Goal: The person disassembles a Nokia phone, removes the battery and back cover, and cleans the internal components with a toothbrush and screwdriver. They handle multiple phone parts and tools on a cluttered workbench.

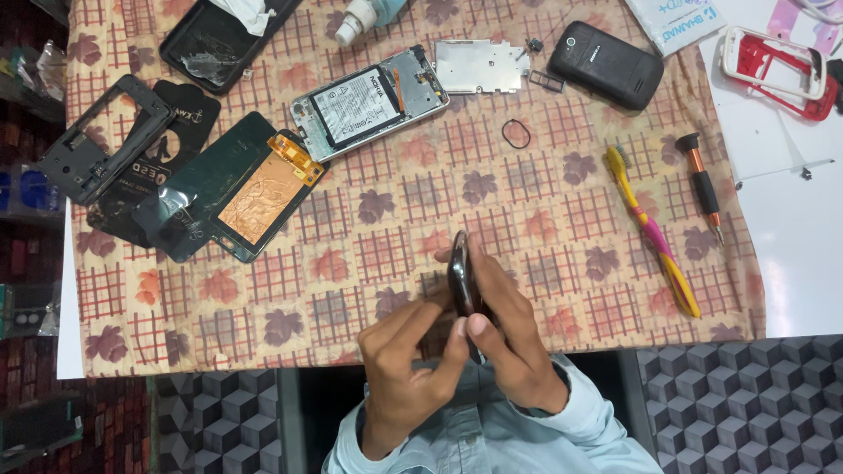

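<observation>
Both my hands hold a dark, curved phone part [461,279] edge-on, near the front edge of the table. My left hand [406,369] grips its lower end with thumb and fingers. My right hand [509,338] wraps its right side, thumb pressed on the edge. An opened phone [369,104] with its battery showing lies farther back. A detached screen panel [230,186] with copper foil lies to its left.
A leaf-patterned cloth [544,193] covers the table. On it lie a black frame [104,139], a silver plate [482,66], a black phone [606,64], a small black ring [516,133], a yellow-pink toothbrush [654,233], an orange screwdriver [702,184] and a red-white case [777,70].
</observation>
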